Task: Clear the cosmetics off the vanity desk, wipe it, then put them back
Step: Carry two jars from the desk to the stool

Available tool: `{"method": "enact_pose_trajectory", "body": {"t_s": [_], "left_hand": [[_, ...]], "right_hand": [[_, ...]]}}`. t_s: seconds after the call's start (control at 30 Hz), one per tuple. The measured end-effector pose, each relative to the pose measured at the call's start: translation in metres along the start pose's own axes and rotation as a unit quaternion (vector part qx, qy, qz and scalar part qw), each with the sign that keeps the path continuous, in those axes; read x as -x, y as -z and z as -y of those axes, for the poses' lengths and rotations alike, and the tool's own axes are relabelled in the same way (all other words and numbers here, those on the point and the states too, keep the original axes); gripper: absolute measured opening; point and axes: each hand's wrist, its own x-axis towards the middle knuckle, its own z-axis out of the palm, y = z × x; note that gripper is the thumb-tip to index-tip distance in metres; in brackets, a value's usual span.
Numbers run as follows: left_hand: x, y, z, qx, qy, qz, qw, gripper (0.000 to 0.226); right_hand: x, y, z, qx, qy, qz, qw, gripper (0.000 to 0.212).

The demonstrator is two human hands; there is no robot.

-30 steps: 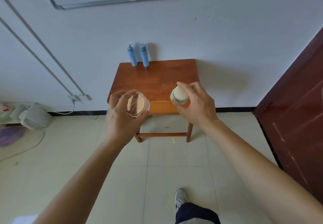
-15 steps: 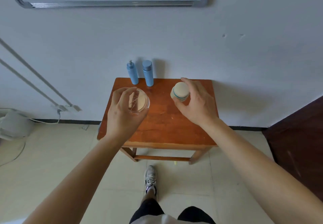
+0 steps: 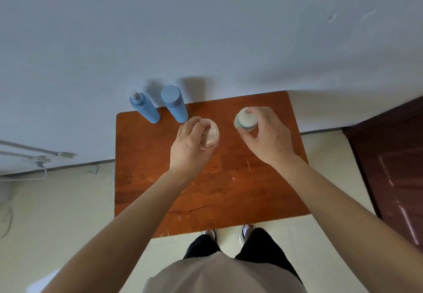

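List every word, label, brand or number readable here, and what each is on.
No text can be read anywhere.
On the blue spray bottle: no print shows.
On the blue capped bottle: no print shows.
On the clear round case in the left hand: blurred, nothing legible.
On the white jar in the right hand: a teal band, no lettering legible.
On the wooden desk: scratches only.

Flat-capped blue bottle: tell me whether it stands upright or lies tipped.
Upright: the flat-capped blue bottle stands on its base at the back of the desk, cap up, beside the pump bottle.
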Motion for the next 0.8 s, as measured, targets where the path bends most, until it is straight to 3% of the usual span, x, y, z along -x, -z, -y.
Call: {"method": "enact_pose_trajectory", "body": {"t_s": [0.17,0.4,0.63,0.8], "left_hand": [[-0.024,-0.055,0.021,-0.026,0.039,0.047,0.998,0.050],[-0.068,-0.093,0.032,-0.032,0.074,0.016,0.997,0.044],[-0.081,-0.107,0.038,-0.067,0.087,0.044,0.993,0.044],[-0.071,-0.082,0.025,-0.085,0.086,0.091,0.988,0.053]], "right_hand": [[-0.015,-0.047,-0.034,-0.008,-0.018,0.053,0.998,0.049],[-0.050,-0.084,-0.052,-0.022,-0.005,0.049,0.999,0.042],[-0.060,-0.102,-0.062,-0.003,0.009,0.095,0.995,0.045],[-0.054,-0.076,-0.060,-0.009,-0.001,0.126,0.992,0.052]]}}
